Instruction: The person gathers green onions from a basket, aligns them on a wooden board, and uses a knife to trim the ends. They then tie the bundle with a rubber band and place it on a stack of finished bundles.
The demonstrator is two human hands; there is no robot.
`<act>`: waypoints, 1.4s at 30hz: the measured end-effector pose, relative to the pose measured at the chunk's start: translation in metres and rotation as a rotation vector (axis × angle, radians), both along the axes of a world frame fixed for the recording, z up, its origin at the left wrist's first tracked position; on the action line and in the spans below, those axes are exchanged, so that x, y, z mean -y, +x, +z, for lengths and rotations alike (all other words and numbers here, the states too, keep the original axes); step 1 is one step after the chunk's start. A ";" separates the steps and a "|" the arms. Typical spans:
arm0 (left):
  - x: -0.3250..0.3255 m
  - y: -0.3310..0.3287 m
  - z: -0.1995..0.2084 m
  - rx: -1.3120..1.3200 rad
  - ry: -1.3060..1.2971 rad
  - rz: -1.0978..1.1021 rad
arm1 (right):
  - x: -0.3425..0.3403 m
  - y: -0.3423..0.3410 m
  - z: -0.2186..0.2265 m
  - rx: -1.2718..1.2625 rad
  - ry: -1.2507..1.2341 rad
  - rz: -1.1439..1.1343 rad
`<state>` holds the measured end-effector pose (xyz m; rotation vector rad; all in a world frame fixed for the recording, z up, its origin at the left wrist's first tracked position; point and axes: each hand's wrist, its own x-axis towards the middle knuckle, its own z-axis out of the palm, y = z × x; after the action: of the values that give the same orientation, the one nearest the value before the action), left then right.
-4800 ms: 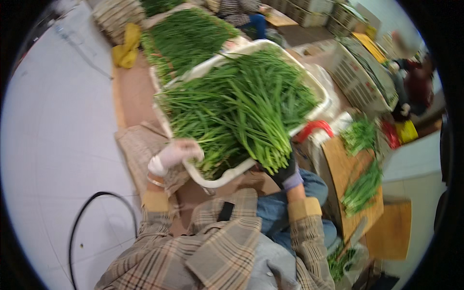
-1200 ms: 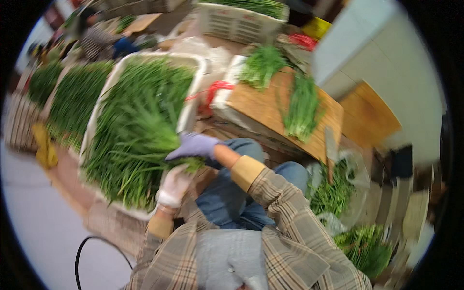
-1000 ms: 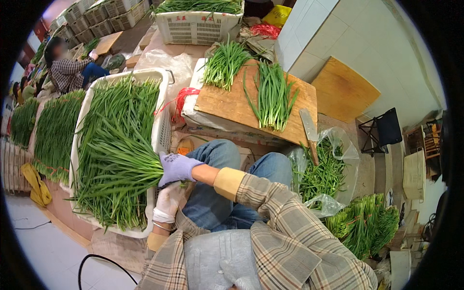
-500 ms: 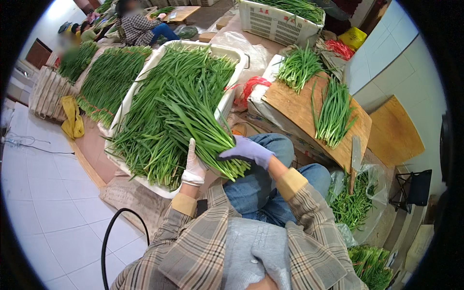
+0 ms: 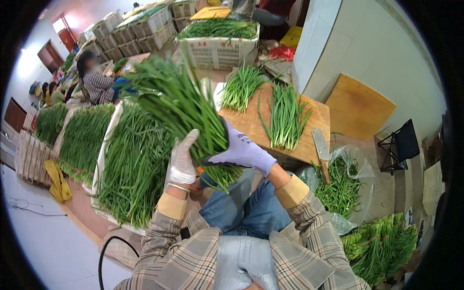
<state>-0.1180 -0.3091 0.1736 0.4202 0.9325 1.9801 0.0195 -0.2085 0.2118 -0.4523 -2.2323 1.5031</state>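
A thick bunch of garlic chives (image 5: 181, 104) is lifted in front of me, leaves up and to the left, pale stem ends near my knees. My right hand (image 5: 246, 152), in a purple glove with dark palm, is wrapped round its lower stems. My left hand (image 5: 183, 157), in a white glove, is closed against its left side; the fingers are partly hidden behind it. Below and left stands a white crate (image 5: 107, 140) full of loose chives. To the right, two piles of chives (image 5: 285, 118) lie on a wooden board (image 5: 316, 116) beside a cleaver (image 5: 320, 144).
A clear plastic bag (image 5: 368, 186) holds green trimmings at the right. Tied chives (image 5: 382, 249) lie below it. A black folding stool (image 5: 403, 142) stands by the wall. Another full crate (image 5: 220, 53) is behind the board. Rows of chives (image 5: 87, 137) and a co-worker (image 5: 96, 82) are at left.
Both hands have raised the bunch up off the crate's chives, and its leaves now stand more upright. The head view has tilted up and turned right, showing more of the room.
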 end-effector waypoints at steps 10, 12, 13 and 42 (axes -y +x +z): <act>-0.146 -0.019 0.005 -0.626 0.047 -0.304 | -0.133 0.017 -0.026 -0.202 0.206 -0.218; -0.165 -0.033 -0.030 -1.274 0.212 -0.162 | -0.147 0.009 -0.060 -0.286 0.060 -0.176; -0.172 -0.039 -0.046 -1.137 0.166 -0.383 | -0.154 0.007 -0.075 -0.265 0.200 -0.202; -0.080 0.200 -0.118 -0.107 -0.158 -0.540 | -0.024 0.218 -0.098 0.366 0.327 -0.577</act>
<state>0.0822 -0.2292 0.0557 0.6191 0.9178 1.3964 0.2379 -0.1850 0.1137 -1.2137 -2.2646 0.7896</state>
